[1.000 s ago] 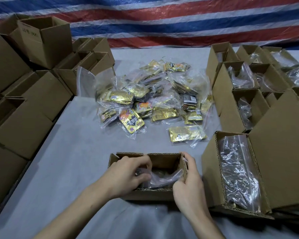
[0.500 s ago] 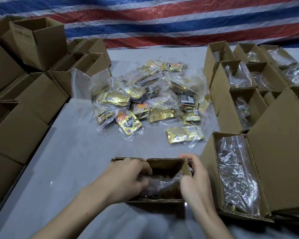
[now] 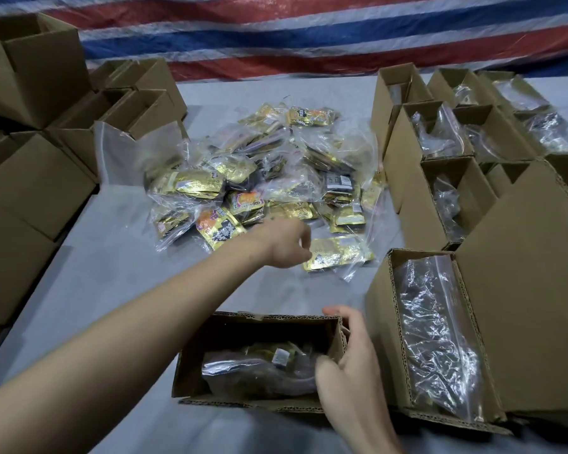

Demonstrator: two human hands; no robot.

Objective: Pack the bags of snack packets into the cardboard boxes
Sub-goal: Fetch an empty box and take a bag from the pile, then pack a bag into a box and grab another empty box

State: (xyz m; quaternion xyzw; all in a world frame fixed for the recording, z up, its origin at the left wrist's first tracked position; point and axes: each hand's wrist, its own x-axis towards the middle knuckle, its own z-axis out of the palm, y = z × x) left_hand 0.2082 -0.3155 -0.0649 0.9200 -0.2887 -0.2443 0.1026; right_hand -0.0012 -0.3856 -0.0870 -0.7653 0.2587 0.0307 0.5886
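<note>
Open cardboard box [image 3: 263,358] near front edge of grey table [image 3: 105,273], one clear bag of packets [image 3: 259,368] inside; right hand [image 3: 351,365] grips its right wall, thumb inside, fingers outside. Pile of snack bags [image 3: 263,178] mid-table, count not resolvable. Left hand [image 3: 287,245] outstretched, fingers loosely curled, holding nothing, touching the nearest gold bag [image 3: 338,253].

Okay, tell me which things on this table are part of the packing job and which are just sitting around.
Part of the job:
open box with a bag inside, right hand on its edge
left hand reaching to the gold bag
pile of bags
filled boxes
empty boxes

Just there:
striped tarp
</note>
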